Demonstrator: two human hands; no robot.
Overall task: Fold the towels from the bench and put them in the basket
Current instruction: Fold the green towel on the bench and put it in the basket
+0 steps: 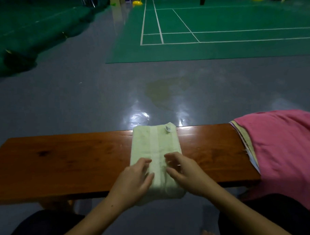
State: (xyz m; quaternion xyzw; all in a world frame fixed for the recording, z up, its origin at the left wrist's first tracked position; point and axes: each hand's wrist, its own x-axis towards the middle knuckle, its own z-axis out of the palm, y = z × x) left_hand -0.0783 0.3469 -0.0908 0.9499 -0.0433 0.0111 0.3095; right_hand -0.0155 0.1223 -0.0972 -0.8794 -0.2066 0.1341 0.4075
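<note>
A folded pale green towel point(154, 149) is lying across the tabletop point(69, 159), its near end hanging over the edge, while the left hand point(135, 180) and right hand point(187, 173) are resting on it, fingers loosely curled, slightly apart.

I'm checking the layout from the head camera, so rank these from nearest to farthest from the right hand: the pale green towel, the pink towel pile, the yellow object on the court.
1. pale green towel: under the right hand, mid-bench.
2. pink towel pile: bench's right end.
3. yellow object: far off, top of view.
</note>
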